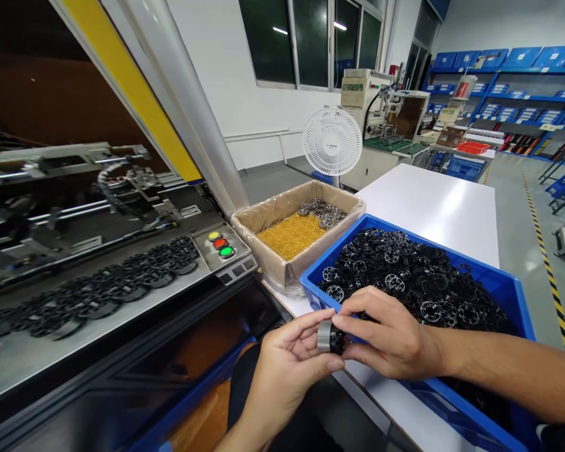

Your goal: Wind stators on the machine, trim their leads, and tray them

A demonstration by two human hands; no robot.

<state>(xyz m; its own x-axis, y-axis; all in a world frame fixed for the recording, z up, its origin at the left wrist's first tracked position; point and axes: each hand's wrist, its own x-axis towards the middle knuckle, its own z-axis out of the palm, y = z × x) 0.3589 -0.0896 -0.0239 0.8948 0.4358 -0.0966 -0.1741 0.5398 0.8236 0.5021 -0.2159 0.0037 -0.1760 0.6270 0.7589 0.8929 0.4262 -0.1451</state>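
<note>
Between my two hands is a small round part, a silver metal ring (324, 337) with a black toothed plastic piece (339, 342) at its right end. My left hand (294, 358) grips the metal ring between thumb and fingers. From the right, my right hand (388, 333) pinches the black plastic piece, its fingertips touching the fingers of the left. Just behind and below my right forearm stands a blue bin (518, 295) heaped with black round plastic parts (405, 270). How far the ring and the black piece are fitted together is partly hidden by my fingers.
A plastic-lined box (306, 263) holds yellow parts (289, 235) and grey-black ones. On the left, black round parts (122, 282) lie in rows on a machine bed, beside a button panel (223, 248). A white fan (333, 141) and a white table (433, 201) stand beyond.
</note>
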